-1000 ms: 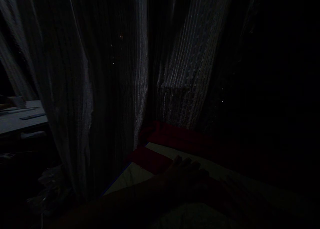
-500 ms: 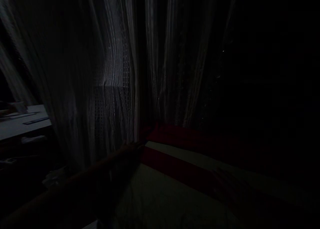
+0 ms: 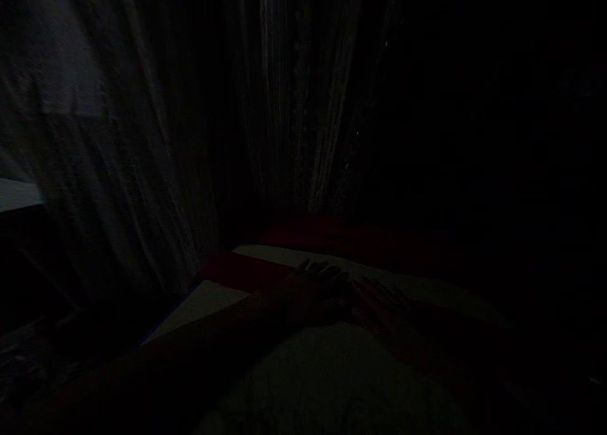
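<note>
The left hand (image 3: 313, 289) and right hand (image 3: 379, 305) lay spread flat, side by side, at six o'clock on a soft, light cream cloth (image 3: 199, 302) with a red band (image 3: 246, 270), it seemed. The cloth looked easy to pinch at its edge. A curtain (image 3: 294, 106) hung at twelve o'clock. No writing could be read.

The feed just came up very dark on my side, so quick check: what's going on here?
A person's left hand and right hand lie close together on a cream cloth with a red band, apparently holding nothing. A sheer curtain hangs behind. The picture is very dark, so finer detail is hidden.
</note>
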Demonstrator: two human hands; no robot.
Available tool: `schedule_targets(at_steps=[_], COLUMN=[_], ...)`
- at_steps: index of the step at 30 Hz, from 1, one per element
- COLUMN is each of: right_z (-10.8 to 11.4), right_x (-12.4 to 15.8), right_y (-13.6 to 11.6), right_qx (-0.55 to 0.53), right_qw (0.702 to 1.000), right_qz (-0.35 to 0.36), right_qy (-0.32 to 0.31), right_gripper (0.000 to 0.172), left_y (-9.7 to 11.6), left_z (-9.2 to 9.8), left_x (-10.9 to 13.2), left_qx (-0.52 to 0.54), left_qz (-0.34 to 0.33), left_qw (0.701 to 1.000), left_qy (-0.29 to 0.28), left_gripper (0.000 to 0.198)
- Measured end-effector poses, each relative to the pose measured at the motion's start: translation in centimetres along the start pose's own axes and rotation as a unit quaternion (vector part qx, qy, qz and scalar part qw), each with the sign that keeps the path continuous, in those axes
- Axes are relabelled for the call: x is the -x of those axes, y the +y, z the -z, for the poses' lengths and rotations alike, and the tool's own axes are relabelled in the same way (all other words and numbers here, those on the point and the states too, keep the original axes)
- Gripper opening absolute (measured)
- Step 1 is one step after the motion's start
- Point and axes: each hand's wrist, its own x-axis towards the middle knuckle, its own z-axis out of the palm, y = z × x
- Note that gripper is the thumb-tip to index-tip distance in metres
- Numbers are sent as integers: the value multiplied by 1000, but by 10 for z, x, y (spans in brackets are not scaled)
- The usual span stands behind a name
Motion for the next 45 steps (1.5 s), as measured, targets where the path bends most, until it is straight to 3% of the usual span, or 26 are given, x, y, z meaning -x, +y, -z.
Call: schedule_targets(at_steps=[4, 9, 17, 19, 23, 26, 29, 34, 37, 42, 45], right_z=[-2, 7, 1, 3, 4, 0, -5, -3, 0, 5, 5], right_x=[2, -7, 24, 24, 9, 0, 1, 4, 3, -1, -3], right_y=[-7, -24, 28, 31, 12, 2, 9, 18, 9, -6, -7], right_qx=[11, 20, 23, 21, 33, 21, 9, 28, 35, 23, 12], right_qw=[998, 998, 998, 998, 999, 999, 998, 999, 999, 999, 999], right_qz=[-40, 6, -22, -34, -23, 10, 2, -14, 9, -28, -28], right_qy=[-46, -52, -55, -56, 3, -22, -55, 8, -17, 19, -21], right_gripper=[68, 68, 62, 63, 61, 58, 58, 63, 59, 60, 61], left_y=[8, 8, 13, 13, 12, 11, 11, 11, 10, 12, 12], left_z=[-8, -5, 2, 2, -1, -3, -2, -2, -2, -1, -2], left_x=[2, -1, 0, -1, -2, -3, -3, -3, -3, -3, -4], left_qx=[-22, -38, -7, -7, -21, -26, -20, -16, -16, -23, -23], left_qz=[1, 3, 13, 15, 11, 9, 11, 8, 4, 12, 19], left_qw=[1000, 999, 999, 999, 999, 999, 999, 999, 999, 999, 999], left_qy=[-11, -12, -38, -39, -33, -30, -34, -39, -33, -32, -26], left_gripper=[75, 77, 78, 79, 80, 80, 80, 82, 84, 80, 81])
